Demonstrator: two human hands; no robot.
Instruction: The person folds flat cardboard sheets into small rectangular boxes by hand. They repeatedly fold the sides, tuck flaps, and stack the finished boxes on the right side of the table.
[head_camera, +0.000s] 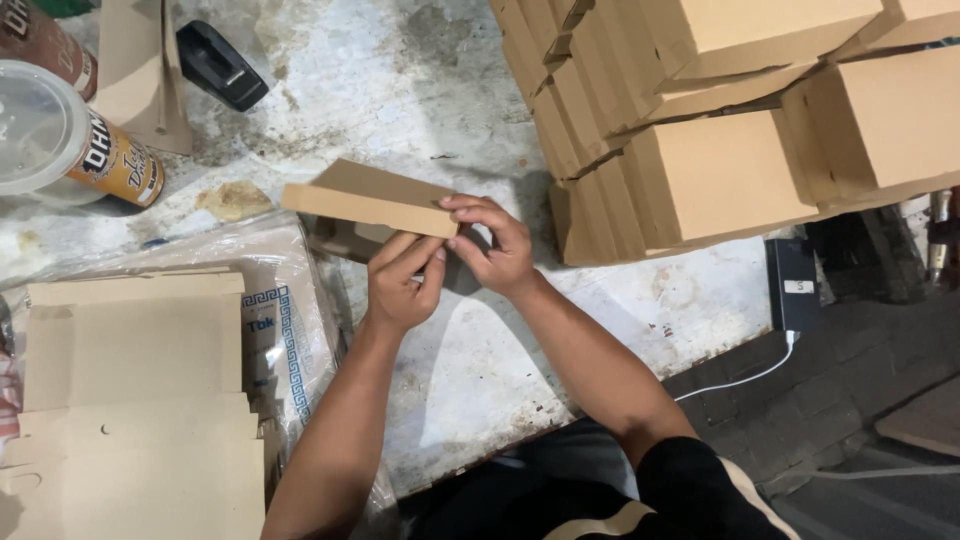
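Half-folded box (365, 208): plain brown cardboard, matte, a long flat flap raised across its top; it was held just above the bench, in the middle of the view, its lower part hidden behind the hands.
Left hand (402, 283): its fingers (415, 250) curled up around the box's near edge, pinching the card from below.
Right hand (497, 246): its fingers (470, 207) bent over the flap's right end, closed on it and pressing it down; the fingertips were partly hidden behind the card.
Bench (470, 370): pale, scuffed and blotched with grey stains, its near edge irregular.
Finished boxes (720, 120): smooth square-cornered cardboard, stacked in leaning rows at the upper right, cut off by the frame.
Flat blanks (130, 400): unfolded card sheets with notches and small holes, piled at lower left on a crinkled clear plastic bag (290, 330).
Tape dispenser (222, 65): black, glossy, lying well apart at the top.
Tub (45, 135): round, with a translucent lid, partly cut off at the left.
Phone (795, 285): dark slab near the bench's right edge, a white cable running from it; details were hard to make out.
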